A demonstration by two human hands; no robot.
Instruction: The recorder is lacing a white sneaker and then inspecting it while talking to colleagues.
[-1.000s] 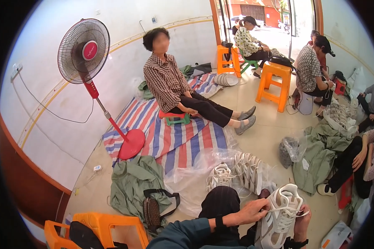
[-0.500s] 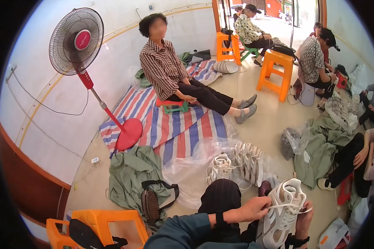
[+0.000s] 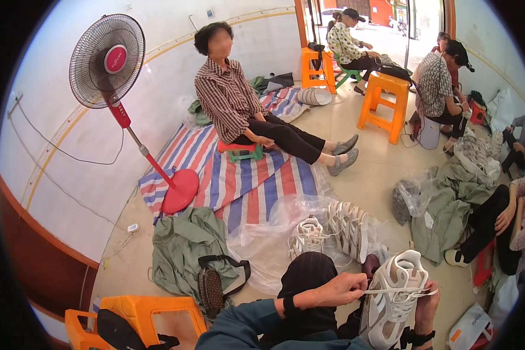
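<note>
A white and beige sneaker (image 3: 385, 318) stands toe-down at the lower right, by my knees. Across its upper a white shoelace (image 3: 386, 291) is stretched sideways. My left hand (image 3: 341, 289) pinches one end of the lace, left of the shoe. On the shoe's right side my right hand (image 3: 427, 306) has its fingers closed at the lace; part of that hand is hidden behind the shoe. Beyond my knee a similar sneaker (image 3: 308, 236) rests on clear plastic sheeting (image 3: 256, 242), beside a row of nested light-coloured shoes (image 3: 347, 230).
A green cloth (image 3: 186, 239) with a brown waist bag (image 3: 211, 289) lies left of me, near an orange stool (image 3: 151, 303). Ahead, a seated person (image 3: 227, 99) is on a striped sheet (image 3: 216, 175) beside a red fan (image 3: 181, 192). Other people sit at the right and by the doorway.
My left hand has moved left, away from the shoe, drawing the lace out longer and tauter. My right hand stays at the shoe's right side.
</note>
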